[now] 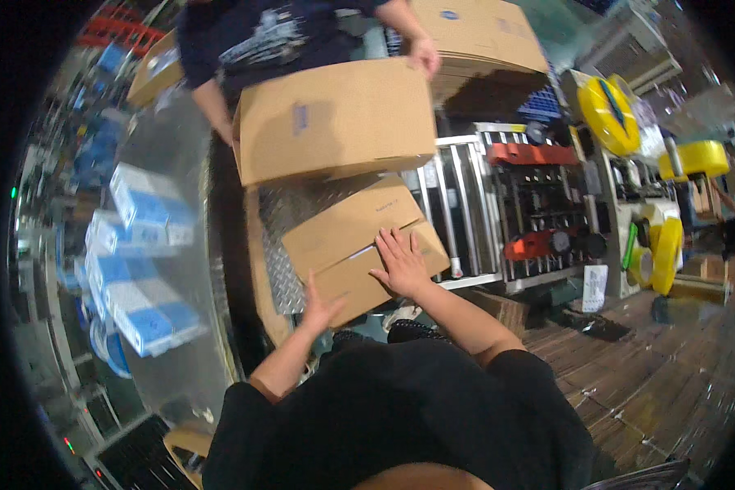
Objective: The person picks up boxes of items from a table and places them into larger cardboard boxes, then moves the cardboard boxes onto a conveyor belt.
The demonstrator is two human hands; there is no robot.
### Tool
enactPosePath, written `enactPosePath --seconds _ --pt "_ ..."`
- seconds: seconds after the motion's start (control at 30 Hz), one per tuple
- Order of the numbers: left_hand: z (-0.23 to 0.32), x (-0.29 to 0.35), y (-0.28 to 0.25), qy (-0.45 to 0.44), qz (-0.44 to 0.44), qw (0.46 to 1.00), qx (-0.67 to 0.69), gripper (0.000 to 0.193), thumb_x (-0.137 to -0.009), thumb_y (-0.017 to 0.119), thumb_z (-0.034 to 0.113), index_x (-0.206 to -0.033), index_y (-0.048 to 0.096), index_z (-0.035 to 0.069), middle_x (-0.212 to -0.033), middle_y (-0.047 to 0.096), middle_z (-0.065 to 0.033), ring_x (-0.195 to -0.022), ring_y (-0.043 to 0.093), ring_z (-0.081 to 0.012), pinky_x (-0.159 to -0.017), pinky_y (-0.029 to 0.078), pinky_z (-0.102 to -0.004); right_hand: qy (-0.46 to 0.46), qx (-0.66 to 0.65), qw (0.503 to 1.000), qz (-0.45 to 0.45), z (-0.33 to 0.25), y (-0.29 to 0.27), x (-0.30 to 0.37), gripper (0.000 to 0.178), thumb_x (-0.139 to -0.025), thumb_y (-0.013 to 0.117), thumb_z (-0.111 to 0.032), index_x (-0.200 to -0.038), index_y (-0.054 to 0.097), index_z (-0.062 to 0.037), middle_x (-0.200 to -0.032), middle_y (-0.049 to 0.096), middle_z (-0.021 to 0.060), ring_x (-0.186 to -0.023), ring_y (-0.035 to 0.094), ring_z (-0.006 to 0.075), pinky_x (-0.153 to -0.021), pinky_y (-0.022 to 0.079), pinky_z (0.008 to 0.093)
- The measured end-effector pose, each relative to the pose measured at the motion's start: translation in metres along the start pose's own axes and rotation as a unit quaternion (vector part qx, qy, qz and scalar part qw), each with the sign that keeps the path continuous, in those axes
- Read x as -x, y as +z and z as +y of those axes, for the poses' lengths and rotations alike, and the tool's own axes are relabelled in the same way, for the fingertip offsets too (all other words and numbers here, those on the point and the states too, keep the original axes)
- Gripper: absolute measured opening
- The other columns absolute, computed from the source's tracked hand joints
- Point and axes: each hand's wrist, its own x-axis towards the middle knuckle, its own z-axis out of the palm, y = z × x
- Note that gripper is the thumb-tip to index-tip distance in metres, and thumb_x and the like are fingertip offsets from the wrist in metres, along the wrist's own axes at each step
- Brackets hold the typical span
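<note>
In front of me a brown cardboard carton (355, 214) sits at a slant on a metal surface, its top flaps folded together with a narrow gap along the seam. My right hand (402, 265) lies flat over that seam, fingers stretched out. By the carton's near left edge is my left hand (322, 309), its thumb and fingers apart; whether its palm presses the side I cannot see. Just beyond, a person in a dark shirt (290, 37) holds a larger cardboard carton (343, 122) by both ends, tilted above the surface.
Blue-and-white packs (151, 302) lie on the grey table (171, 371) at left. To the right stands a roller conveyor (465, 208) beside a machine with red parts (531, 155). Yellow tape rolls (608, 116) hang farther right. Stacked flat cartons (482, 37) are at the back.
</note>
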Motion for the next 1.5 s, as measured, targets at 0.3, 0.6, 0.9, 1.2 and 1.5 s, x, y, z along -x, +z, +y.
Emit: enactPosePath --seconds 0.3,0.6,0.9,1.2,1.5 --pt "0.106 -0.129 0.202 0.105 -0.129 0.985 -0.047 0.116 -0.069 0.08 0.013 -0.15 -0.004 0.009 -0.145 0.021 -0.0267 -0.134 0.028 -0.0379 -0.111 0.025 -0.045 0.162 0.09 0.977 0.105 0.206 -0.078 0.022 0.076 -0.086 0.051 -0.057 -0.145 0.034 -0.0123 -0.154 0.027 0.0051 -0.144 0.019 0.0226 -0.116 0.01 0.0508" --pt "0.178 -0.168 0.329 0.115 -0.177 0.97 -0.12 0.117 -0.072 0.079 0.018 -0.149 -0.008 0.011 -0.146 0.014 -0.0323 -0.136 0.02 -0.0428 -0.113 0.024 -0.0447 0.317 0.127 0.917 0.205 0.277 -0.1 0.07 0.068 -0.087 0.055 -0.043 -0.141 0.038 -0.0048 -0.15 0.033 0.0123 -0.139 0.028 0.0304 -0.113 0.019 0.0507" --pt "0.22 -0.184 0.388 0.263 -0.202 0.931 -0.151 0.11 -0.068 0.083 0.017 -0.15 0.01 0.013 -0.145 0.028 -0.0252 -0.133 0.035 -0.0373 -0.11 0.032 -0.0393 0.712 -0.128 0.69 -0.023 0.109 0.079 0.267 0.084 -0.084 0.062 -0.027 -0.149 0.015 -0.0042 -0.157 0.012 0.0168 -0.146 0.008 0.0306 -0.117 0.01 0.0469" --pt "0.005 -0.07 0.154 0.035 -0.414 0.779 -0.47 0.07 -0.081 0.072 0.043 -0.13 0.048 -0.001 -0.121 0.059 -0.0227 -0.11 0.059 -0.0326 -0.091 0.047 -0.0395 0.737 -0.049 0.672 0.049 0.057 0.148 0.355 0.067 -0.079 0.065 -0.014 -0.138 0.035 -0.0058 -0.141 0.038 0.0177 -0.13 0.039 0.0355 -0.106 0.036 0.0412" --pt "-0.099 0.023 -0.141 -0.198 -0.338 0.737 -0.55 0.062 -0.081 0.068 0.043 -0.124 0.056 -0.001 -0.119 0.062 -0.0183 -0.11 0.06 -0.032 -0.091 0.047 -0.039 0.776 -0.018 0.623 0.099 0.078 0.154 0.356 0.024 -0.087 0.05 -0.012 -0.109 0.053 -0.0055 -0.115 0.051 0.0163 -0.111 0.049 0.0325 -0.095 0.041 0.0444"
